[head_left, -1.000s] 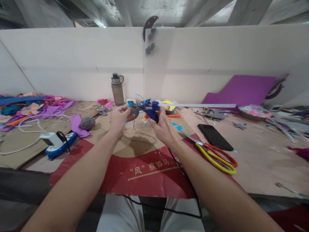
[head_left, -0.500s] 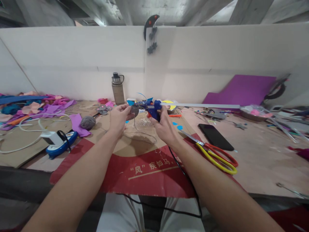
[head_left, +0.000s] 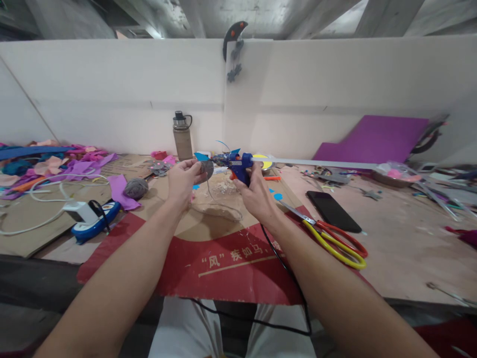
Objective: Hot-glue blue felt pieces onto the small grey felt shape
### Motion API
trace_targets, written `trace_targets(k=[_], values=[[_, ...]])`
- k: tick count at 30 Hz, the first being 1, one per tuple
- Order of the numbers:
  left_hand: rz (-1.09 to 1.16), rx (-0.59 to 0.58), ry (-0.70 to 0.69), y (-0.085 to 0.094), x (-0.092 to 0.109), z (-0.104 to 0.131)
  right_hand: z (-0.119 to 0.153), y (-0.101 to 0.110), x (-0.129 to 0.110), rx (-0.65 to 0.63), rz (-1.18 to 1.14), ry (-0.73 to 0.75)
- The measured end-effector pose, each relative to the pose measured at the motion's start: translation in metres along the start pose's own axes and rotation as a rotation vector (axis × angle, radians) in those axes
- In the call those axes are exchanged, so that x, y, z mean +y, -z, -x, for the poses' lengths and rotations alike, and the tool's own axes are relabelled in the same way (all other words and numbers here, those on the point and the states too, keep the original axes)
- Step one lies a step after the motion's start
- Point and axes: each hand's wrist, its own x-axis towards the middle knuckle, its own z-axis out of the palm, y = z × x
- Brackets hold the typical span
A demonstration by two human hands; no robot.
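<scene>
My left hand [head_left: 183, 183] pinches a small round grey piece [head_left: 207, 170], from which a thin grey string hangs down to the cardboard. A blue felt piece [head_left: 201, 157] shows just above its fingertips. In my right hand [head_left: 257, 195] is a blue glue gun [head_left: 240, 164], held level with its nozzle pointing left, close to the grey piece. A long pale glue stick [head_left: 320, 162] sticks out of its back to the right. Whether the nozzle touches the piece cannot be made out.
Red and tan cardboard [head_left: 231, 268] lies under my hands. Scissors [head_left: 328, 238] and a black phone [head_left: 333, 211] rest on the right. On the left are a grey yarn ball [head_left: 135, 189], a blue power strip [head_left: 95, 223] and felt scraps [head_left: 48, 166]. A bottle [head_left: 182, 136] stands behind.
The glue gun in my right hand has shifted slightly right, and its nozzle is a little farther from my left fingers. More of the round grey piece shows.
</scene>
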Motion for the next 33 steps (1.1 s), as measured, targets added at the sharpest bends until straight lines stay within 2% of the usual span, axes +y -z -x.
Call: trace_targets(k=[8,18,33], values=[[0.004,0.012,0.002,-0.0026,0.0043,0.0036,0.0002,-0.0004,0.0015,-0.003,0.002,0.011],[-0.036,-0.030,-0.002,-0.0029,0.0016,0.0040,0.0017,-0.0022,-0.0059,-0.029,0.009,0.016],[0.009,-0.012,0.008,-0.0045,0.0072,0.0057,-0.0007,0.0014,0.0013,0.009,0.020,0.007]])
